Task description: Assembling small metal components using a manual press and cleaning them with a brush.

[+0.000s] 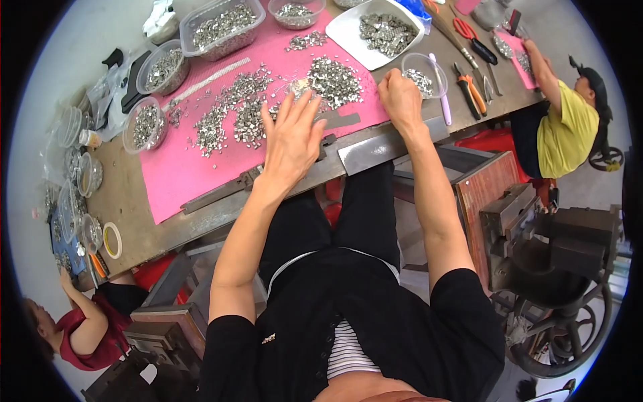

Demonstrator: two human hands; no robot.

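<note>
My left hand (293,137) is open, its fingers apart over the small silvery metal pieces (249,122) heaped on a pink mat (175,179). Its fingertips are close to a larger pile of pieces (333,82); I cannot tell whether they touch any. My right hand (402,100) is closed at the mat's right edge, its curled fingers hiding whatever they hold. Right beside it stands a clear round tub (439,75) with some metal pieces inside. A flat metal strip (343,121) lies on the mat between my hands.
Tubs of metal pieces (221,30) and a white tray (345,41) stand behind. Orange-handled pliers (469,90), a purple-handled tool (443,100) and a brush (455,41) lie right. A metal plate (372,149) lines the front edge. Other people (569,127) work at both sides.
</note>
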